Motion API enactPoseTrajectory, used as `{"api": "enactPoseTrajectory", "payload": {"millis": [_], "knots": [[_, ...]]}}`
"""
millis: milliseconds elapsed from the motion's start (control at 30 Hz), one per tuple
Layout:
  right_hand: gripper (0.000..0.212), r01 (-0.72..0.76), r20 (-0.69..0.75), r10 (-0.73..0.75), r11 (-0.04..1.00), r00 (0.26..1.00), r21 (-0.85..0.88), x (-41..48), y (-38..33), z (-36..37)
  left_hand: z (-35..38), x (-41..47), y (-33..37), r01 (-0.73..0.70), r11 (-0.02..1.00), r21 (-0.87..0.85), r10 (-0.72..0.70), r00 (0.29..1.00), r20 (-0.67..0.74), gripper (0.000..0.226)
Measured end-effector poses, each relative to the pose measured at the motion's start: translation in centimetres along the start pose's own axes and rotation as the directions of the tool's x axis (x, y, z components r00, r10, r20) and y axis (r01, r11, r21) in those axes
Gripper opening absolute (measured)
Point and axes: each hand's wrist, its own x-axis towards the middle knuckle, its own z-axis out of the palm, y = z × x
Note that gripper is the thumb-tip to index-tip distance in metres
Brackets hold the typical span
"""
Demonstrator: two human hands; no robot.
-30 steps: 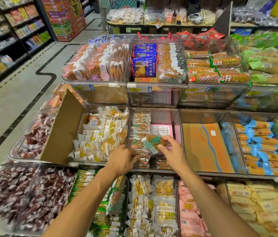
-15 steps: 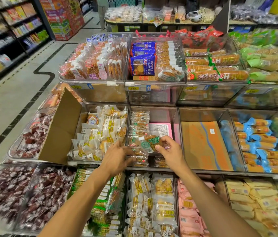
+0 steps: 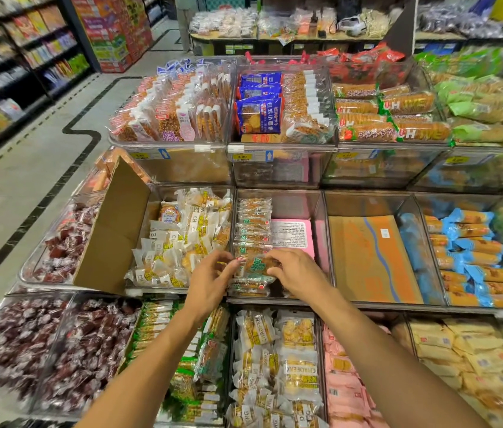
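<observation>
While right-hand fingers point(image 3: 278, 263) pinch a packet point(image 3: 257, 267), its bin point(image 3: 319, 217) seems half-filled.

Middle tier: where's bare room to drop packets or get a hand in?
Right of the packet row, where left hand and right hand hold a green-labelled packet, the pink box lies bare. Next bin holds only orange cardboard. White-wrapped cakes and blue-wrapped snacks are crowded.

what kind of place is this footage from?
Most likely a supermarket or snack shop: tiered clear bins full of wrapped snacks, yellow price tags on the bin fronts, stocked shelves along the aisle. The left hand and right hand hold a snack packet.
</observation>
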Motion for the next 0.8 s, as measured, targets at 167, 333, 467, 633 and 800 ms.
{"api": "enactPoseTrajectory", "payload": {"millis": [167,333,467,633,800], "knots": [[0.036,0.017,0.015,-0.017,1.000,1.000,-0.021,0.0,-1.7,0.2,0.4,-0.2,-0.7,0.022,0.999,-0.024,-0.022,1.000,0.019,0.037],[0.030,-0.030,0.063,0.035,0.997,0.997,-0.072,0.0,-1.1,-0.3,-0.2,0.1,0.0,0.049,0.999,0.006,-0.050,0.995,0.081,0.044],[0.027,0.045,0.081,-0.033,0.987,0.996,-0.157,0.6,-2.9,0.4,0.2,0.3,0.2,0.033,0.994,0.104,-0.037,0.998,0.044,0.024],[0.034,-0.021,0.081,0.028,0.996,0.996,-0.081,-0.1,-0.8,0.1,0.9,0.6,0.4,-0.022,0.997,0.074,0.021,1.000,0.016,0.010],[0.027,0.009,0.073,-0.003,0.997,0.997,-0.078,0.8,-1.9,1.2,0.6,1.1,-0.4,0.094,0.995,-0.022,-0.094,0.995,-0.027,0.019]]}}
